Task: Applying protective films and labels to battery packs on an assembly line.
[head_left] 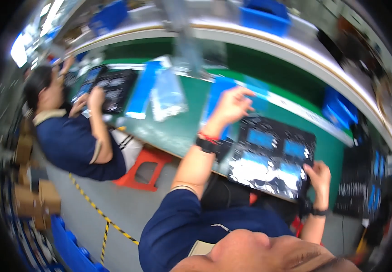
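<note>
A black tray [273, 156] with several blue rectangular parts lies on the green bench [177, 129] in front of me. My right hand [319, 177] grips the tray's near right corner. My left hand [231, 106], with a red band and a black strap at the wrist, reaches over the tray's far left side. Its fingers are spread against a blue sheet [257, 96] that lies on the bench. The picture is blurred, so I cannot tell whether that hand is pinching the sheet.
A co-worker [76, 140] sits at my left by a red stool [142, 171], both hands on another black tray [116, 88]. Clear bags [168, 96] lie between us. There are blue bins [264, 17] on the shelf, more black trays [363, 181] at right, and cardboard boxes [39, 195] and yellow-black tape [97, 209] on the floor.
</note>
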Demonstrator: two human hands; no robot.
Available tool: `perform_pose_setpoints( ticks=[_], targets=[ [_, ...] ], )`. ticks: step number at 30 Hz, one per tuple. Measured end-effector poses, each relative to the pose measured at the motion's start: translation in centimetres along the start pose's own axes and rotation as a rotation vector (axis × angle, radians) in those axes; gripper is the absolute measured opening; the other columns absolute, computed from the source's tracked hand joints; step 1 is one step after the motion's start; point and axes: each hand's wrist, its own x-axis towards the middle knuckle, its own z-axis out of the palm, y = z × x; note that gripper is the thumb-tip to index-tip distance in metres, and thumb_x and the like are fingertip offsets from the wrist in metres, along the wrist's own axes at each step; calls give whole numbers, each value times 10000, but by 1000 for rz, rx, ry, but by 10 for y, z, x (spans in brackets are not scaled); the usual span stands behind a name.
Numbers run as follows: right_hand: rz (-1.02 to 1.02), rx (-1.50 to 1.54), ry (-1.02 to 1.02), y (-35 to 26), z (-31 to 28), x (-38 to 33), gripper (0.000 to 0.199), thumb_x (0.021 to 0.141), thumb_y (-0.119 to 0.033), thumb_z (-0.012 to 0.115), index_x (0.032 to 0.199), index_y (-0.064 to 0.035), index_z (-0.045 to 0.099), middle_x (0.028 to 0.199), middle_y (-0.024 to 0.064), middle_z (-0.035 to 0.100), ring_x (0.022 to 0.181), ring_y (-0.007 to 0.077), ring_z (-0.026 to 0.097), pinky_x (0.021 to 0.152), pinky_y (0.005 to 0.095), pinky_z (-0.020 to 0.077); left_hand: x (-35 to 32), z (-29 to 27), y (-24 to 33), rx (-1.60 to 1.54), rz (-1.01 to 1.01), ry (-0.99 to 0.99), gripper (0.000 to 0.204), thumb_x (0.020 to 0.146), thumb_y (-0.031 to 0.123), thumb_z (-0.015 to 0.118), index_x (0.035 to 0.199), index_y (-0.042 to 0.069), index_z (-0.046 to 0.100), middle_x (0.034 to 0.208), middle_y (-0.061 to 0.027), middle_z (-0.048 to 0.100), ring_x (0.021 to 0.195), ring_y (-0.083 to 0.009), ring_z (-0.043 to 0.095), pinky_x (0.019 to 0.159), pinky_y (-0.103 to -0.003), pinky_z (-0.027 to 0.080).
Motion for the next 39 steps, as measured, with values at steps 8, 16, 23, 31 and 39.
perform_pose_setpoints(
  ticks=[8, 16, 23, 31, 39],
  targets=[
    [-6, 166, 53, -3, -1, -7, 302, 603, -8, 759, 829, 35, 564, 722, 49, 566, 629, 111, 517, 558, 262, 423, -3, 4, 6, -8, -1, 11, 224, 861, -5, 509, 1075, 6, 574, 898, -79, 624, 754, -146, 652, 525, -227, 502],
    [-2, 1132, -192, -28, -17, -10, 356, 783, 20, 607, 1088, -40, 433, 921, 63, 589, 818, 115, 571, 780, 248, 453, 7, 2, 2, 15, 20, 0, 230, 854, -10, 506, 1073, -3, 573, 879, -81, 628, 743, -154, 656, 516, -226, 502],
    [-99, 1209, -18, -5, -48, -18, 422, 828, -56, 614, 1204, -2, 430, 978, 72, 606, 837, 107, 580, 775, 246, 464, 6, 1, 4, -91, 27, 29, 229, 854, 7, 539, 1080, 4, 576, 877, -84, 630, 745, -159, 659, 514, -226, 512],
    [20, 1116, 685, 5, -152, -98, 451, 872, -105, 560, 1288, 13, 432, 1115, 89, 557, 967, 167, 562, 872, 278, 436, -2, 2, 18, -136, 81, 92, 613, 837, 12, 586, 1381, 88, 313, 637, 8, 534, 727, -199, 668, 562, -267, 537],
    [38, 1044, 1296, 107, -207, -121, 551, 830, 16, 592, 1317, 9, 333, 1095, 105, 577, 903, 177, 598, 787, 301, 506, 4, -11, -6, -127, 88, 41, 312, 866, 38, 564, 1168, 6, 494, 762, 12, 526, 736, -153, 647, 535, -209, 518]
  ],
)
